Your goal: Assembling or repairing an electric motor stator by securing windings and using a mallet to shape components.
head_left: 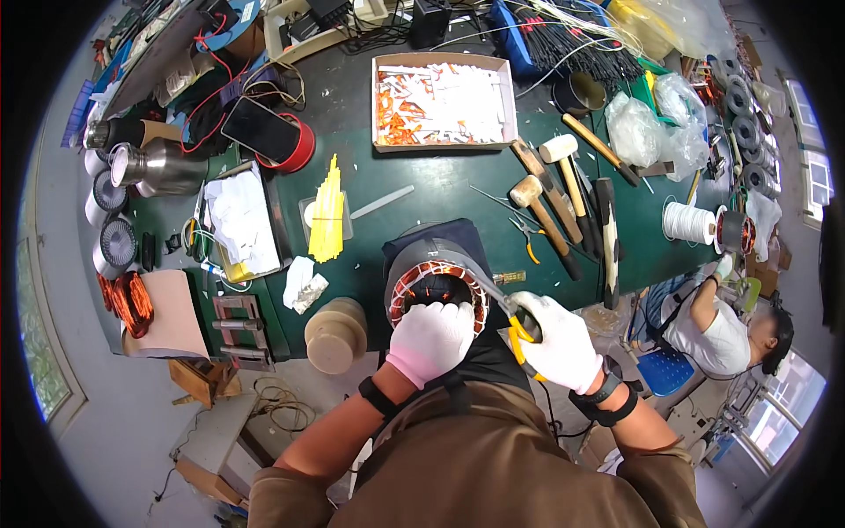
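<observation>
A round motor stator (pixel 421 257) with a grey housing rests on a dark cloth (pixel 465 232) at the table's near edge. White lacing crosses the copper winding around its open end. My left hand (pixel 431 341), in a white glove, is curled closed over the near side of that opening; whatever its fingertips pinch is hidden. Beside the stator's right rim, my gloved right hand (pixel 561 341) grips yellow-handled scissors (pixel 518 345). Their grey blades point up and left, close to the lacing.
Mallets (pixel 546 220), a hammer (pixel 607 158) and small pliers (pixel 529 239) lie to the right. A box of scraps (pixel 444 146) stands behind, with yellow strips (pixel 326 211) to the left. A wooden cylinder (pixel 335 339) sits near my left arm. Another person (pixel 717 334) is at far right.
</observation>
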A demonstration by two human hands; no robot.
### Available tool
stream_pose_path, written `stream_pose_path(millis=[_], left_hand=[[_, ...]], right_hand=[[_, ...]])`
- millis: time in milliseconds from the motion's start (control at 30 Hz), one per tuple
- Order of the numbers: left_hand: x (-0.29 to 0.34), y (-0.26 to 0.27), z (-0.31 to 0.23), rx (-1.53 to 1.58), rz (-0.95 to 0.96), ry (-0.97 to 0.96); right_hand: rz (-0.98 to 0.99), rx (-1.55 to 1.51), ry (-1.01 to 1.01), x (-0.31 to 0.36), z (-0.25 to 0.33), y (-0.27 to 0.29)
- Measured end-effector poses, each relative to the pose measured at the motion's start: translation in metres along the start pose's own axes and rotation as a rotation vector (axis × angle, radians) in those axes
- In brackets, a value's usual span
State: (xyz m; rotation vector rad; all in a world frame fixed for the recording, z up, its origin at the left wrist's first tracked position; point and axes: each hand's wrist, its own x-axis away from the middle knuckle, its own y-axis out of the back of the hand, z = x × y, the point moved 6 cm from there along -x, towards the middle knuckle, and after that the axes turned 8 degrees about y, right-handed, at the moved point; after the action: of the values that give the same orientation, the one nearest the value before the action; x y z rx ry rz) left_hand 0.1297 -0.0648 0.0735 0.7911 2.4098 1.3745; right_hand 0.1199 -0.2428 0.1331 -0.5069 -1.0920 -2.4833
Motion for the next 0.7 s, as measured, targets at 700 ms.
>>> stream_pose_path(millis=[700], left_hand=[[-0.008, 0.007, 0.003, -0.080, 0.097, -0.080]], right_hand=[[-0.005, -0.076, 0.213, -0.003, -0.032, -0.002]])
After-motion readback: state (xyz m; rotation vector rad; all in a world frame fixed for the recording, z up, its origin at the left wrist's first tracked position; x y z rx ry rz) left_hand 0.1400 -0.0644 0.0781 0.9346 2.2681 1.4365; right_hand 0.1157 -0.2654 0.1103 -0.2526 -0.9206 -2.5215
